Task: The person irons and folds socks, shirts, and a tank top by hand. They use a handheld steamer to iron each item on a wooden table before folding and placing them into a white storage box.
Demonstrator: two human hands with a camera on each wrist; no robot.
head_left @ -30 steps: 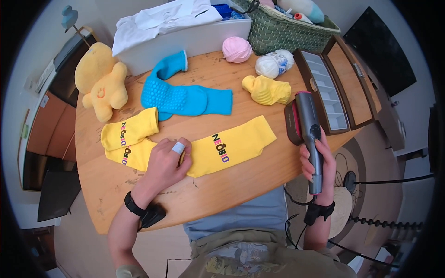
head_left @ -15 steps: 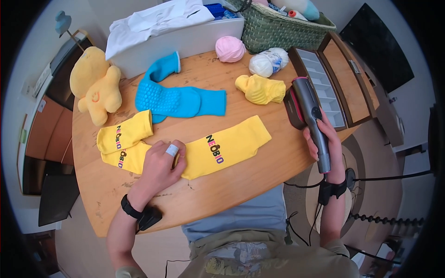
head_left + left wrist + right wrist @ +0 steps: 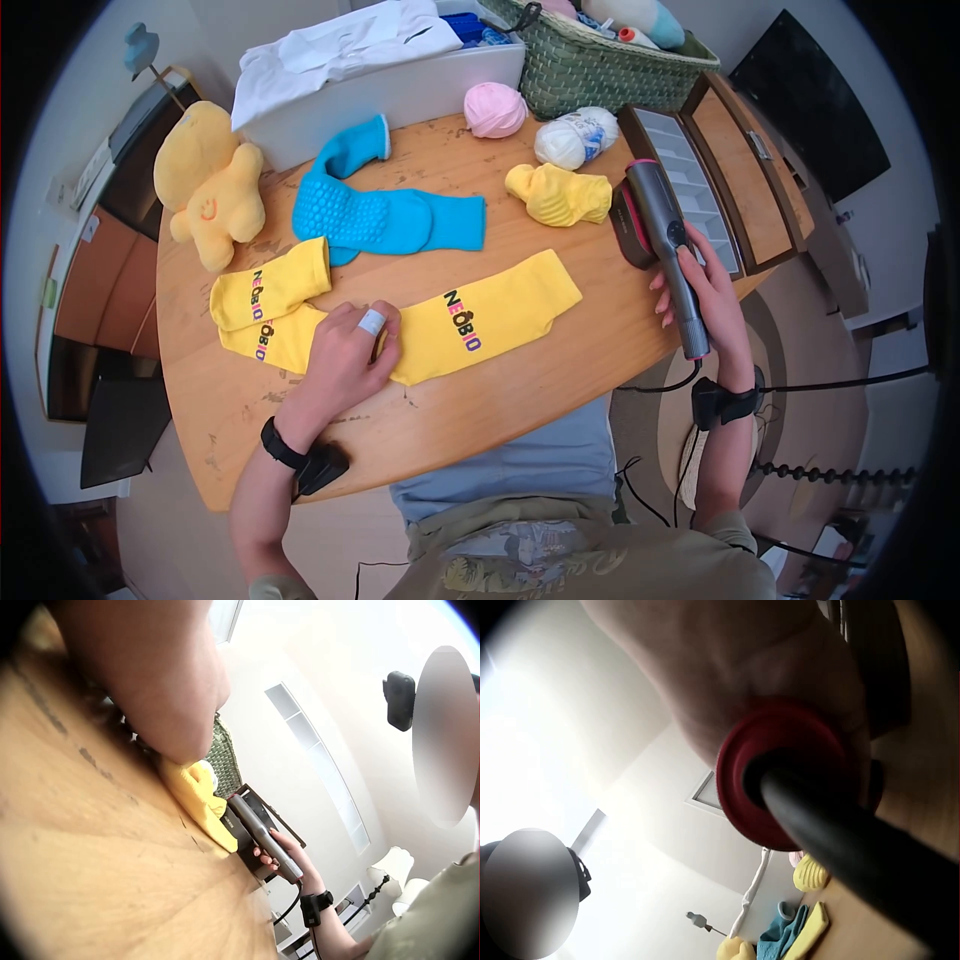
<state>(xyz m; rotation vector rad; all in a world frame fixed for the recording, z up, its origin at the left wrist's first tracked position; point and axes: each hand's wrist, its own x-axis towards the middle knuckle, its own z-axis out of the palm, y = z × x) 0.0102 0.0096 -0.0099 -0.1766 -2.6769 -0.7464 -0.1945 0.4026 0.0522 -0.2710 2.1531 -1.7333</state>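
A flat yellow sock (image 3: 490, 315) with printed lettering lies across the table front, its left end folded back. My left hand (image 3: 352, 350), fingers bent, holds its middle against the tabletop; the fingertips are hidden under the hand. At the table's right side my right hand (image 3: 715, 290) grips the handle of a grey handheld garment steamer (image 3: 662, 225) with a red base, its fingers around the handle. The steamer's head is close beside the compartment box, and its cord trails from the handle end. The right wrist view shows the red handle end (image 3: 780, 727) and thick black cord (image 3: 840, 847).
Blue dotted socks (image 3: 385, 215), a bunched yellow sock (image 3: 558, 195), a yellow plush toy (image 3: 215, 190) and pink yarn (image 3: 495, 110) and white yarn (image 3: 575, 138) lie further back. An open compartment box (image 3: 690, 185), white bin (image 3: 390, 85) and green basket (image 3: 610, 75) stand behind.
My right hand and the steamer have moved away from my body, toward the compartment box, with the handle end swinging up. The left hand stays on the sock. The view has shifted slightly.
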